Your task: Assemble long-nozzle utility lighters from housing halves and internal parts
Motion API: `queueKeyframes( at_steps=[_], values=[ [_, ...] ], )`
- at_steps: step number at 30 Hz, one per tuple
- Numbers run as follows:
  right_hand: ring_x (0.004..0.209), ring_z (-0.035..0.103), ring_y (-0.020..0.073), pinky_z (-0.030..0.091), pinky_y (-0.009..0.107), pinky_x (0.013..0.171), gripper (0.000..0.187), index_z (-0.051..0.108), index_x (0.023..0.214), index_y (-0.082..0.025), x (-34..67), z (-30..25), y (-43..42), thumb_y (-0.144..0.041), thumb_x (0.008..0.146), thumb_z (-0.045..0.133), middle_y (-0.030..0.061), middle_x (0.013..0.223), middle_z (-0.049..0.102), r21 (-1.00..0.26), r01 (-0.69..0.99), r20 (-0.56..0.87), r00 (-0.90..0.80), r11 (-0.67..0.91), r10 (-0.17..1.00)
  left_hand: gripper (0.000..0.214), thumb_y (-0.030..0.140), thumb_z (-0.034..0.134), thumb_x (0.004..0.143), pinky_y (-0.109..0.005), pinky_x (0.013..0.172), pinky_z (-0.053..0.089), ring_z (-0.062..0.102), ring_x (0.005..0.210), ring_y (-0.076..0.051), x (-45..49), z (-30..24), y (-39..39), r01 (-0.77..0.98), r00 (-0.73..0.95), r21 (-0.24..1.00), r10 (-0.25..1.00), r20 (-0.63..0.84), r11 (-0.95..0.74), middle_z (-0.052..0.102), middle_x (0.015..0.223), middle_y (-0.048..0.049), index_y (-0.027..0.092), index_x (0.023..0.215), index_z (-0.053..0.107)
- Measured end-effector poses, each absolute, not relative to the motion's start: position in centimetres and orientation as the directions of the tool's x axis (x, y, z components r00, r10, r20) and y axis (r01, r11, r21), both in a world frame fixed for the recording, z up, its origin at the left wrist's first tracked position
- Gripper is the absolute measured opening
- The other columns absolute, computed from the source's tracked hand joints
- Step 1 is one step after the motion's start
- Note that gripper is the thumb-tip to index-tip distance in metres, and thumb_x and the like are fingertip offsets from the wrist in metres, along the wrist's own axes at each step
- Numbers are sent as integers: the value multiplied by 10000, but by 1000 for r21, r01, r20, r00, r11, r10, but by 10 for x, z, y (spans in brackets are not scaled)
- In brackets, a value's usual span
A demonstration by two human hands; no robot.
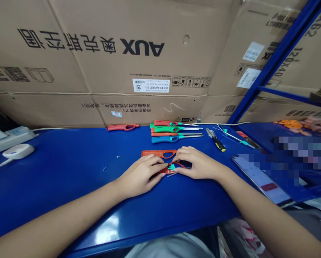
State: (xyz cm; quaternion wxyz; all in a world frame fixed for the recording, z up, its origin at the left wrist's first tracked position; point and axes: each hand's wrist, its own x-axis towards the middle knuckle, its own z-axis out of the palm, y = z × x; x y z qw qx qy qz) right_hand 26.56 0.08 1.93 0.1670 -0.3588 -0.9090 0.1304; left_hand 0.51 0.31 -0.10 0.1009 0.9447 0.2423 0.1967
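Note:
My left hand (pixel 145 174) pinches the left part of an orange lighter shell half (pixel 164 170) low over the blue table. My right hand (pixel 196 163) closes on the right end of the same shell, its fingertips against a small teal trigger part (pixel 172 167) in the shell. Just beyond the hands lies a second orange shell half (pixel 156 153), its right end partly hidden by my right hand. A thin metal piece (pixel 172 175) shows below the right fingertips. The fingers cover much of the held shell.
Several long-nosed lighters (pixel 164 139) lie stacked at the back, with a red shell (pixel 123 127) to their left. To the right are a screwdriver (pixel 219 144), a metal lighter tube (pixel 238 137) and a phone (pixel 262 181). Small screws (pixel 118 157) lie left; cardboard (pixel 96 71) stands behind.

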Motion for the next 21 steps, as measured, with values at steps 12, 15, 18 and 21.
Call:
queueKeyframes(
  at_steps=[12,15,18,21],
  values=[
    [975,581,215,445,401,909,321,682,1107,-214,273,9,12,-60,917,474,72,1032,664,-270,682,335,-595,680,730,340,289,481,1016,-406,972,502,617,1116,-253,5,-2,4,436,799,269,507,323,-859,667,1210,-99,203,1317,615],
    [985,574,217,450,389,894,286,681,1089,-219,275,10,12,-88,915,496,68,1048,658,-240,715,343,-570,657,746,322,298,481,1015,-397,971,500,620,1111,-248,5,0,3,434,797,280,510,324,-856,670,1201,-96,198,1278,637],
    [1034,571,234,445,402,900,234,685,1062,-223,278,10,13,-142,925,514,68,1064,654,-214,770,337,-519,601,785,297,299,477,1014,-385,956,504,625,1087,-241,6,2,3,429,798,299,513,317,-852,676,1175,-90,194,1222,662],
    [1097,562,265,427,449,937,212,694,1025,-235,284,7,18,-174,920,520,72,1106,645,-224,845,333,-401,485,853,291,299,478,1012,-381,951,502,625,1080,-236,6,2,4,426,800,317,516,306,-847,677,1167,-80,203,1216,662]
  ],
)
